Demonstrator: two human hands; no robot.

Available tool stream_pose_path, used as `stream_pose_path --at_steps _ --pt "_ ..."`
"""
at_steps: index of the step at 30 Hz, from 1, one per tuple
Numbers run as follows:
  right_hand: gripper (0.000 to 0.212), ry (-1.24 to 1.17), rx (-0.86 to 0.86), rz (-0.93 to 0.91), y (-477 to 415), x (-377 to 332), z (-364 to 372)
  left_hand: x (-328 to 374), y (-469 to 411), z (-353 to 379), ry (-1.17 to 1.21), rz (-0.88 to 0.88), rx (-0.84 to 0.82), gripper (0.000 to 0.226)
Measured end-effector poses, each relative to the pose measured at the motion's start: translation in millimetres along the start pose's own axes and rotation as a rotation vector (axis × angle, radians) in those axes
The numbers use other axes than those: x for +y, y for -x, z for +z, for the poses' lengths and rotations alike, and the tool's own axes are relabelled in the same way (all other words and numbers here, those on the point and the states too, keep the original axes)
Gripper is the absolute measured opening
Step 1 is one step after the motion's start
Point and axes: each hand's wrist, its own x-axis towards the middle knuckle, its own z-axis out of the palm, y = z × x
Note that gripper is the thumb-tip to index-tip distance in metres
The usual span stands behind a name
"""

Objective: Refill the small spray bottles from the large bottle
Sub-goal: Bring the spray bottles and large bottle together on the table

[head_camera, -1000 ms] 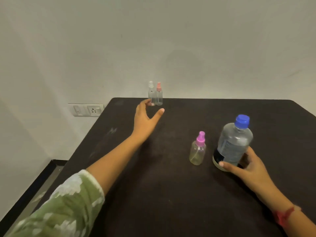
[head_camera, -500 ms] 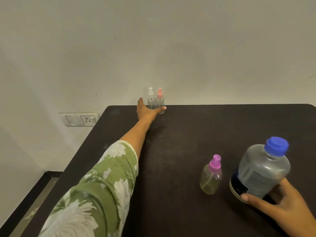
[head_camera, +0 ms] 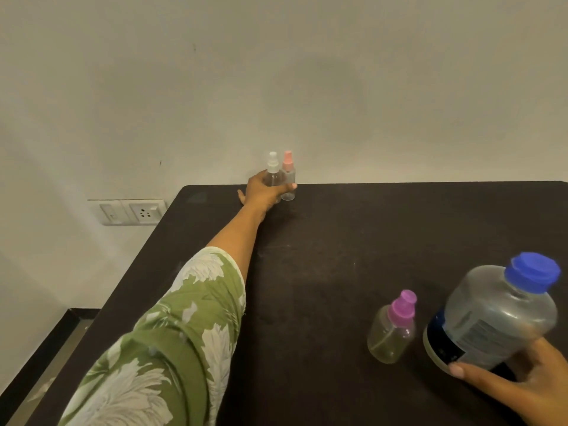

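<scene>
Two small clear spray bottles stand side by side at the far edge of the dark table [head_camera: 399, 241], one with a white top [head_camera: 272, 169], one with a pink top [head_camera: 288, 176]. My left hand [head_camera: 264, 192] reaches out to them, its fingers wrapped round the white-topped bottle and its thumb across the front of the pink-topped one. At the near right, my right hand [head_camera: 519, 385] grips the base of the large clear bottle [head_camera: 495, 315] with a blue cap, which leans to the right. A small purple-topped spray bottle [head_camera: 392, 329] stands just left of it.
A pale wall rises straight behind the table's far edge. A switch and socket plate [head_camera: 129, 212] is on the wall at the left, beyond the table's left edge. Floor shows at the bottom left.
My left hand has reached the far edge and closed round the white-topped bottle. The view has shifted, so the large bottle and purple-topped bottle sit lower right.
</scene>
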Motion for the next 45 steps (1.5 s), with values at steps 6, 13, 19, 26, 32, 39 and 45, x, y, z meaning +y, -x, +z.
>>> stream_pose_path --at_steps 6,13,19,26,32,39,45 --pt "0.080 -0.030 -0.056 -0.088 11 -14 5 2 22 -17 0.147 -0.025 -0.149 0.046" --pt "0.075 0.020 -0.063 -0.194 15 -10 2 7 95 -34 0.172 -0.022 -0.268 0.030" --pt "0.078 0.029 -0.057 -0.226 16 -5 0 14 169 -40 0.167 -0.060 -0.280 0.030" --pt "0.076 0.051 -0.062 -0.282 18 0 -2 13 238 -38 0.185 -0.052 -0.282 0.032" --pt "0.070 0.046 -0.053 -0.312 18 4 -2 7 270 -32 0.219 -0.044 -0.312 0.031" --pt "0.071 0.039 -0.061 -0.325 17 6 -3 6 291 -22 0.248 -0.061 -0.332 0.039" --pt "0.071 0.043 -0.071 -0.325 17 4 -3 7 295 -23 0.236 -0.058 -0.364 0.042"
